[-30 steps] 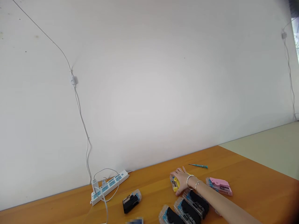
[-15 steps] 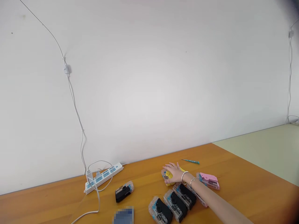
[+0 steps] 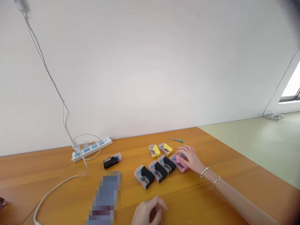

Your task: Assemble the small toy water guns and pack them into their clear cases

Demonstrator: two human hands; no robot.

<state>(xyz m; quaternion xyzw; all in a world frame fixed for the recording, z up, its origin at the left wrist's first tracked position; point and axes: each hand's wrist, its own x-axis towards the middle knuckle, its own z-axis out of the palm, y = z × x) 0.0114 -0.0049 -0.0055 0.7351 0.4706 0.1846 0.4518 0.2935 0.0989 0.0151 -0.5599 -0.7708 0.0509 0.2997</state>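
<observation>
My right hand (image 3: 191, 158) is at the right end of a row of small clear-bodied cases, its fingers bent over a case that it mostly hides. A pink-and-clear case (image 3: 179, 163) lies just left of that hand, beside three black-and-clear cases (image 3: 157, 171). Behind the row are two yellow-and-clear cases, a left one (image 3: 154, 151) and a right one (image 3: 166, 149). At the bottom edge, my left hand (image 3: 147, 213) hovers partly in view, fingers loosely curled, a gap between thumb and forefinger, nothing visible in it.
Another black-and-clear case (image 3: 112, 160) lies apart on the left. Behind it, a white power strip (image 3: 91, 150) with plugs and cables sits near the wall. A blurred-out flat object (image 3: 105, 197) lies in front. A thin teal screwdriver (image 3: 176, 140) rests at the back.
My right hand has left the yellow cases and moved right to the pink end of the row. My left hand has come into view. The camera view has shifted right and down.
</observation>
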